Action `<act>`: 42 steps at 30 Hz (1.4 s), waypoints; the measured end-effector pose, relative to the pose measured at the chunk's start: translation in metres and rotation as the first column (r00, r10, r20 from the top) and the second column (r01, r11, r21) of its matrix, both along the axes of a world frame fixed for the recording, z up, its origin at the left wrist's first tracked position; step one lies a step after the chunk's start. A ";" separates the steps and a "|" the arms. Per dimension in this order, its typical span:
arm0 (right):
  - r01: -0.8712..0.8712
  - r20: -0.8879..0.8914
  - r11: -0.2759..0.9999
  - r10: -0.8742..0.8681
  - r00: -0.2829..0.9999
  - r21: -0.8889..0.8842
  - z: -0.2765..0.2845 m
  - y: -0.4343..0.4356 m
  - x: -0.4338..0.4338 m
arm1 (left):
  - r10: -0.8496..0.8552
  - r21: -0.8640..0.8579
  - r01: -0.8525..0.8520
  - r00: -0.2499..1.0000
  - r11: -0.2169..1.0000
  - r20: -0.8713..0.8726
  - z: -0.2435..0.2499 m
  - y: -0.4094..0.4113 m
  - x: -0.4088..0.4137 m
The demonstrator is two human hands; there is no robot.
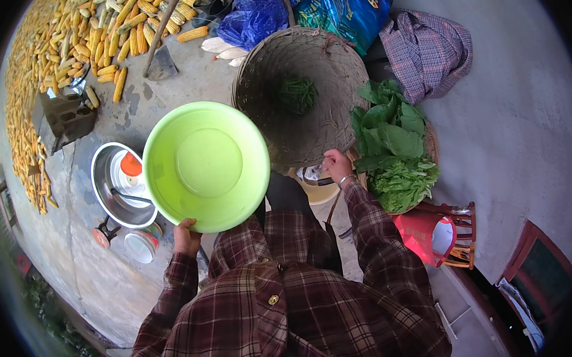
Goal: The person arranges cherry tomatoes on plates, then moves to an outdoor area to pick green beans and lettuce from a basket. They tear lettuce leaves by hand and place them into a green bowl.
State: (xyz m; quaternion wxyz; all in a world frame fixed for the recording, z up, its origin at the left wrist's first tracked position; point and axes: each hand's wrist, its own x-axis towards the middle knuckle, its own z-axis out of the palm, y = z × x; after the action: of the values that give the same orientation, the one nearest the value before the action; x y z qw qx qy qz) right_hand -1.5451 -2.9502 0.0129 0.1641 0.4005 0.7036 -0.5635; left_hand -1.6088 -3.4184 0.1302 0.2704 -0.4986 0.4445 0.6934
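Note:
My left hand (186, 237) grips the near rim of a bright lime-green plastic basin (209, 166). The basin's inside faces up and holds nothing. To its right, a deep wicker basket (283, 134) has its wide mouth turned towards me. At the bottom of the basket lies a small heap of slender green pods (298, 94). With its fingers curled, my right hand (338, 165) is closed at the basket's near rim; the fingertips are hidden. Right beside it, leafy greens (391, 133) and paler frilly lettuce (404, 183) fill a shallow woven basket (431, 145).
Left lie a steel basin (102, 189), a plastic tub (140, 247) and a concrete block (68, 118). Corn cobs (86, 38) cover the far left floor, near a hoe (162, 64). A red bag (419, 234) and wooden chair (465, 224) stand right; a checked cloth (428, 47) lies beyond.

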 end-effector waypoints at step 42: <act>-0.629 0.370 0.303 0.599 0.710 0.716 -0.406 -0.013 -0.189 | 0.014 -0.212 0.176 0.738 0.961 0.674 -0.007 0.061 0.050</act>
State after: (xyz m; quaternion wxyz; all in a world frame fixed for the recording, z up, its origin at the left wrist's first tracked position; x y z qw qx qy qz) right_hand -1.7338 -2.9636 -0.3927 0.1779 0.1387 0.9719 -0.0679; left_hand -1.5587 -3.3576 0.1229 0.3738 -0.7252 0.4265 0.3904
